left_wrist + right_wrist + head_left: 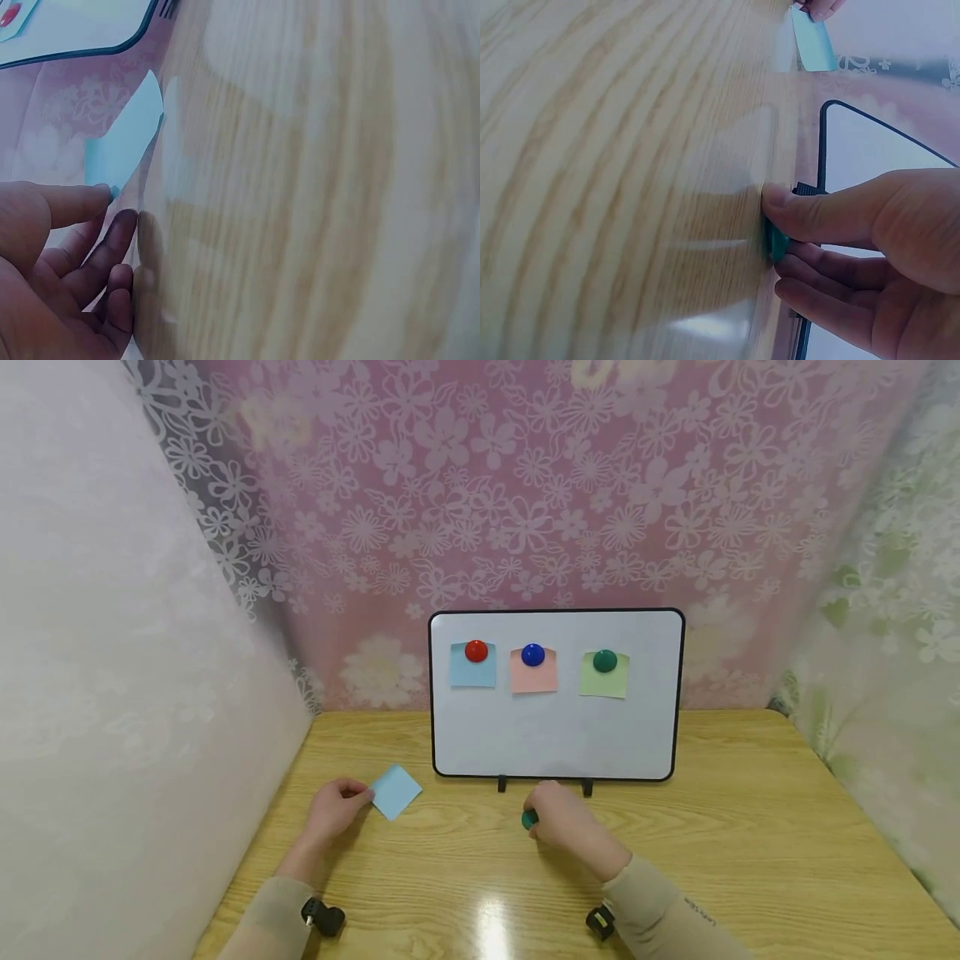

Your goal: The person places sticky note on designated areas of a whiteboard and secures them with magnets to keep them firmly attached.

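My left hand (335, 810) pinches a corner of a blue sticky note (396, 792) between thumb and finger, close over the table on the left. In the left wrist view the note (127, 139) bends upward from the fingertips. My right hand (562, 818) grips a round green magnet (529, 819) right at the tabletop, in front of the whiteboard (555, 735). The right wrist view has this magnet (775, 238) between thumb and fingers. On the board, a red magnet (476, 651) holds a blue note (472, 675), a blue magnet (533, 654) a pink note (534, 681), and another green magnet (605, 661) a green note (603, 685).
The whiteboard stands upright at the back of the wooden table (435, 893) on two black feet (502, 784). Behind it hangs a pink flowered backdrop (525, 510). A pale wall (150, 652) borders the table's left side, and a floral one (885, 693) its right.
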Available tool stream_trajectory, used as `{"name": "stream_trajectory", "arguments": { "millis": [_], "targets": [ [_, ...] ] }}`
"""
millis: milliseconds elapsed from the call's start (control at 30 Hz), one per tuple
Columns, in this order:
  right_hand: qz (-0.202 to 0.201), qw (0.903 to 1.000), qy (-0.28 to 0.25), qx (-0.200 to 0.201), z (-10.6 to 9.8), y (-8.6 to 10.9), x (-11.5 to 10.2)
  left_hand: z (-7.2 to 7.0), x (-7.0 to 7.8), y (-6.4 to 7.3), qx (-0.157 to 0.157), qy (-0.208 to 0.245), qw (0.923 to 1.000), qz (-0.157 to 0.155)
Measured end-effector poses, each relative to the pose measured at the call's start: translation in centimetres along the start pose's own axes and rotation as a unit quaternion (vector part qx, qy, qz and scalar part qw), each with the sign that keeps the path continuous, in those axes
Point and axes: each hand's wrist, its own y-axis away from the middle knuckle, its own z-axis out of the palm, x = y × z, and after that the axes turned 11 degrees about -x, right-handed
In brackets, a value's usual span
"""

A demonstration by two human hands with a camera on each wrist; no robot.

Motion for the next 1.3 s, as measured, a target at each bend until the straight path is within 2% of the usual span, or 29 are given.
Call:
{"name": "stream_trajectory", "arguments": {
  "millis": [167,467,833,1067,1167,1300],
  "targets": [
    [-0.006,1.0000,-0.006,0.000,-0.2,0.1,0.0,-0.2,0.0,0.0,0.013,0.012,0.9998,-0.003],
    [-0.051,0.9984,-0.021,-0.014,-0.7,0.1,0.9,-0.3,0.2,0.3,0.010,0.024,0.9995,-0.017],
    [-0.072,0.9966,-0.040,-0.003,-0.6,0.0,2.0,-0.2,0.4,0.4,0.022,0.067,0.9975,-0.009],
    [-0.080,0.9939,-0.072,-0.023,-1.0,-0.1,2.4,0.0,0.7,0.8,0.033,0.091,0.9953,0.002],
    [-0.086,0.9927,-0.081,-0.026,-0.9,-0.3,2.6,0.1,0.8,0.8,0.036,0.094,0.9949,0.003],
    [-0.091,0.9924,-0.082,-0.012,-0.9,-0.3,2.8,0.2,1.0,0.8,0.046,0.089,0.9949,0.005]
  ]
}}
